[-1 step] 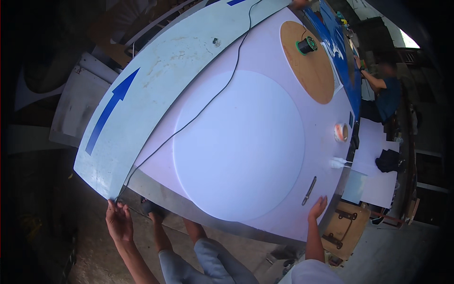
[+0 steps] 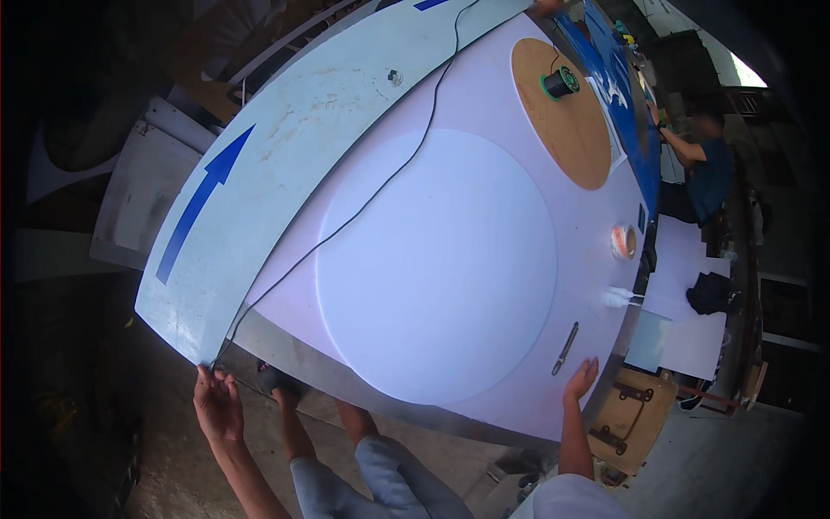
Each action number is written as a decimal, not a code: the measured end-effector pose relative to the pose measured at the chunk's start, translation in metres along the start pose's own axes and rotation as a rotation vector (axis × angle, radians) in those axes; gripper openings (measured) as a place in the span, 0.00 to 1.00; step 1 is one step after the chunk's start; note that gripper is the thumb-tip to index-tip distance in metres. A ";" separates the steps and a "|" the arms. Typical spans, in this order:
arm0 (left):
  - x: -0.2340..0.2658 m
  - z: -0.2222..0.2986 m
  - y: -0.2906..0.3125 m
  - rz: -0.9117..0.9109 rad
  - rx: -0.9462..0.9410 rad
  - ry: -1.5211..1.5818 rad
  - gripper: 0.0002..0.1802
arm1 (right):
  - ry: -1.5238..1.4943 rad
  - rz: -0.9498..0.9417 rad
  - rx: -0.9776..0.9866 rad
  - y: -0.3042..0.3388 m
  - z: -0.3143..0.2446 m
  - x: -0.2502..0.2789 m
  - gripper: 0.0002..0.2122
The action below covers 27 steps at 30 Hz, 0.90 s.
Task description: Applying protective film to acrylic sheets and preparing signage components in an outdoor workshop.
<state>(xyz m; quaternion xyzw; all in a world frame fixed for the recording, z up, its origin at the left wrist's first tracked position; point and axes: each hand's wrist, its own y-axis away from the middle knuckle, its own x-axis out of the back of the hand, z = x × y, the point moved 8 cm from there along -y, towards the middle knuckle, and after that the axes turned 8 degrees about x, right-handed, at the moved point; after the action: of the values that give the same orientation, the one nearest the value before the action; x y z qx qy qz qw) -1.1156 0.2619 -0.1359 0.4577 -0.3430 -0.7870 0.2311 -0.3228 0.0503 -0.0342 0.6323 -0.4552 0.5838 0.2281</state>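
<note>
My left hand (image 2: 218, 408) pinches the end of a thin black cable (image 2: 374, 197) at the near corner of a long pale board (image 2: 303, 121) with blue arrows. The cable runs slackly from there across a large white disc (image 2: 437, 268) and up over the board's far part. The disc lies on a pale pinkish sheet (image 2: 527, 406) that covers the table. Resting near the sheet's right edge, my right hand (image 2: 582, 381) has its fingers stretched out and holds nothing. A slim metal cutter-like tool (image 2: 565, 349) lies just beyond it.
A brown oval board (image 2: 562, 112) bears a green-and-black wire spool (image 2: 560, 83). Nearer are a tape roll (image 2: 622, 242) and a small white bottle (image 2: 617, 297). Another person's hand (image 2: 546, 7) is at the far end; a co-worker (image 2: 705, 164) is on the right.
</note>
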 end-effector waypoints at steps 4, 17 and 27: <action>-0.003 -0.002 0.001 0.031 0.005 -0.017 0.08 | 0.010 0.004 0.002 -0.002 0.002 0.002 0.24; 0.004 0.001 0.000 0.038 -0.014 -0.044 0.10 | 0.029 -0.011 -0.023 0.002 -0.002 0.001 0.25; 0.003 0.000 0.002 0.071 -0.015 -0.086 0.10 | 0.005 -0.010 -0.020 0.001 0.000 0.000 0.25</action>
<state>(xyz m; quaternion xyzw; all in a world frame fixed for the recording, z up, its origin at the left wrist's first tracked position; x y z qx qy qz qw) -1.1170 0.2585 -0.1365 0.4095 -0.3628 -0.7997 0.2472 -0.3237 0.0498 -0.0344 0.6309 -0.4573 0.5798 0.2383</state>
